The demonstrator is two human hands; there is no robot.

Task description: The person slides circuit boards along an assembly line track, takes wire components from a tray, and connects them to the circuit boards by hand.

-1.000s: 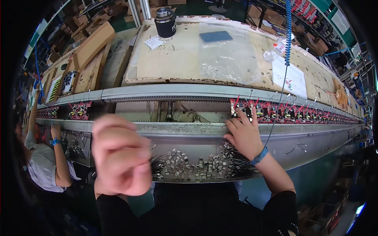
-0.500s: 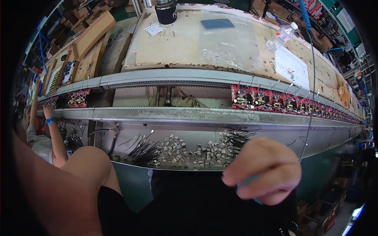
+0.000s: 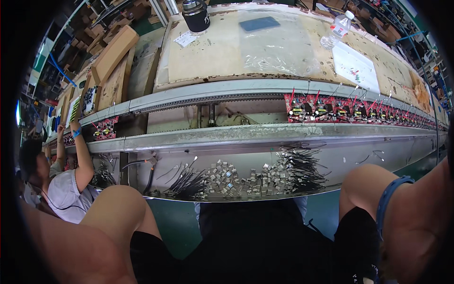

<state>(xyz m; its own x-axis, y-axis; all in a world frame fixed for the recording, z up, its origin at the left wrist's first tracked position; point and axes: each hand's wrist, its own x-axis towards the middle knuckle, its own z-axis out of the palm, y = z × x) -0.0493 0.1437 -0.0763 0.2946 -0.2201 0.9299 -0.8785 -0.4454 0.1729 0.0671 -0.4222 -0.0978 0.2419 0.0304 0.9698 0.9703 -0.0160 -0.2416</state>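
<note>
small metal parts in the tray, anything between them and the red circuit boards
Yes: the near metal rail runs between the small metal parts in the tray and the red circuit boards. It spans that stretch without a visible gap.

Dark flask [image 3: 195,21], top of frame, left of centre: white marking, illegible. Clear bottle [image 3: 336,33], upper right: red-and-white label [image 3: 339,30], print too small to read. Paper slip [image 3: 185,39], upper left of centre, faint dark marks, and black garment [image 3: 355,241], lower right, small white marks: both unreadable.
</note>
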